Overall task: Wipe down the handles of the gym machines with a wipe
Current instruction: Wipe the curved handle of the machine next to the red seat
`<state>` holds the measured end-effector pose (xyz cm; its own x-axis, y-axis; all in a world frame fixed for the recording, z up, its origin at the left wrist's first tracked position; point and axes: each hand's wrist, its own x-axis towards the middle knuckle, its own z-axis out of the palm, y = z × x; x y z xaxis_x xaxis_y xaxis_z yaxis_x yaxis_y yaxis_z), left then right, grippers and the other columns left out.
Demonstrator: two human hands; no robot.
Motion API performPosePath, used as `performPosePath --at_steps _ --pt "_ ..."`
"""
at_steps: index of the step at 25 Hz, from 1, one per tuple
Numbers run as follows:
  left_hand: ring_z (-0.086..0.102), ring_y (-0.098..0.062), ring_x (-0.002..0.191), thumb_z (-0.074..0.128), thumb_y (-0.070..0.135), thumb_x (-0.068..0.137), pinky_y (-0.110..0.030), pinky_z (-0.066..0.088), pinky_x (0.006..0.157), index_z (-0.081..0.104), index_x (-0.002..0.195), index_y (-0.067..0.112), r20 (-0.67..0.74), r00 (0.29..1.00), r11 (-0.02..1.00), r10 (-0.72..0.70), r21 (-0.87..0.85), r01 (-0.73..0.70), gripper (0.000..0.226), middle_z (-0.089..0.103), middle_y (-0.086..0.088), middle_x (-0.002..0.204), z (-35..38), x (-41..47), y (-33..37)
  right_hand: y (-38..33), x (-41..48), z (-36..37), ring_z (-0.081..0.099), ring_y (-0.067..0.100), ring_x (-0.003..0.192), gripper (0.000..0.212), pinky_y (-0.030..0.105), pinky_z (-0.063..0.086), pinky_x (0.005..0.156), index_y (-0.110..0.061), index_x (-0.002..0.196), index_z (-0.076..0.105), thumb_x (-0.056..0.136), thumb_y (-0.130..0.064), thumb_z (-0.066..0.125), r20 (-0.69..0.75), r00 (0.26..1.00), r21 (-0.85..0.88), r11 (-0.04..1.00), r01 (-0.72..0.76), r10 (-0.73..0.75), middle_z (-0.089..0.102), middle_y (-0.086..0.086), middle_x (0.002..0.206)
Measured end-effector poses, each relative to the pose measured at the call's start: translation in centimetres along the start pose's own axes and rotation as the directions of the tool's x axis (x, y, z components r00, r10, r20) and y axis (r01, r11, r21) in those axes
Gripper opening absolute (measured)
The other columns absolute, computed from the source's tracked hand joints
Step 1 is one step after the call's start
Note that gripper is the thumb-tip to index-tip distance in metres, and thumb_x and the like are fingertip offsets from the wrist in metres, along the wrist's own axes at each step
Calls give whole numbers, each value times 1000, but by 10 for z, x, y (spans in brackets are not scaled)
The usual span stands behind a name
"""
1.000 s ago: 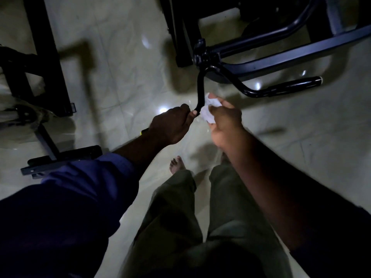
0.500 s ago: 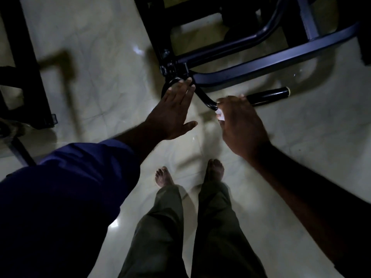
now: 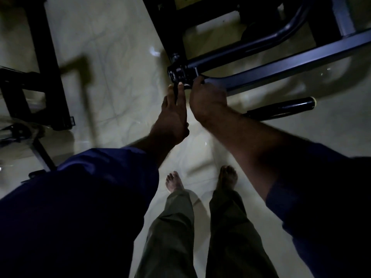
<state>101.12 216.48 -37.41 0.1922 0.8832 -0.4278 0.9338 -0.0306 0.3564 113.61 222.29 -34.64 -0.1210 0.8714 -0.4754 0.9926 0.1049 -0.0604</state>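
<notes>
Handle [image 3: 281,109]: likely rigid, slick tube; right grip [image 3: 207,99] clamped round its bend, left grip [image 3: 173,115] flat, uncurled, steadying it.

I'm seeing L hand [image 3: 172,115] sitting just left of R hand [image 3: 206,101], both touching the handle [image 3: 281,109] right under the pivot joint [image 3: 178,74]. Its free end's sticking out rightward (beyond the forearm); 2nd machine [image 3: 50,77] is standing far left.
</notes>
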Motion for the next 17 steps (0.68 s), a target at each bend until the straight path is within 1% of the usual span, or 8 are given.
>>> performPosePath --at_steps 3,5,7,9,12,14,16,17 --pt "-5 -40 159 79 19 81 -53 16 128 -12 164 20 -50 989 981 139 147 -130 123 -9 -15 172 0 -1 1 36 -70 18 68 32 107 56 53 22 125 8 147 42 94 -13 47 -281 948 -277 958 69 -149 68 19 121" --pt "0 -40 159 75 21 84 -58 22 125 -6 164 32 -66 976 966 206 171 -193 115 -6 -12 173 -4 -7 5 71 -116 29 61 36 123 56 60 3 127 4 151 38 98 -12 45 -366 899 -331 937 116 -241 64 21 130" --pt "7 -37 159 69 30 88 -61 23 122 0 164 36 -76 959 939 274 237 -249 103 2 -10 173 -6 -9 6 110 -140 36 41 30 148 56 65 5 124 -6 159 32 106 -17 43 -428 845 -328 926 188 -322 46 15 158" --pt "14 -34 158 59 43 89 -61 24 121 4 165 34 -97 943 919 319 275 -283 94 12 -9 173 -5 -9 9 150 -149 36 28 22 155 55 61 9 124 -16 163 24 111 -27 37 -417 851 -329 926 186 -319 30 4 168" --pt "16 -32 158 48 55 88 -59 22 123 11 165 29 -102 936 916 336 267 -299 89 18 -9 171 -4 -8 10 178 -143 33 24 22 157 58 53 6 127 -15 163 25 111 -38 34 -484 874 -145 989 -28 -46 28 4 169" --pt "19 -35 157 46 55 90 -58 21 123 20 164 24 -94 938 929 333 201 -310 84 25 -12 169 -7 -6 6 155 -139 35 26 30 156 66 53 9 128 -7 160 32 108 -49 35 -523 850 38 998 -47 60 32 11 166" --pt "33 -40 149 47 45 93 -58 29 119 43 153 11 -164 903 915 398 140 -378 69 44 -19 156 -14 -2 15 122 -140 46 36 32 151 67 52 16 127 -4 155 41 109 -52 34 -533 843 40 993 113 -74 44 16 159" --pt "46 -41 138 48 37 96 -55 36 112 57 137 4 -222 865 893 449 137 -428 54 55 -21 141 -18 3 25 114 -139 47 43 31 146 63 50 17 127 -6 153 44 110 -50 33 -507 843 -12 979 201 -179 52 15 152"
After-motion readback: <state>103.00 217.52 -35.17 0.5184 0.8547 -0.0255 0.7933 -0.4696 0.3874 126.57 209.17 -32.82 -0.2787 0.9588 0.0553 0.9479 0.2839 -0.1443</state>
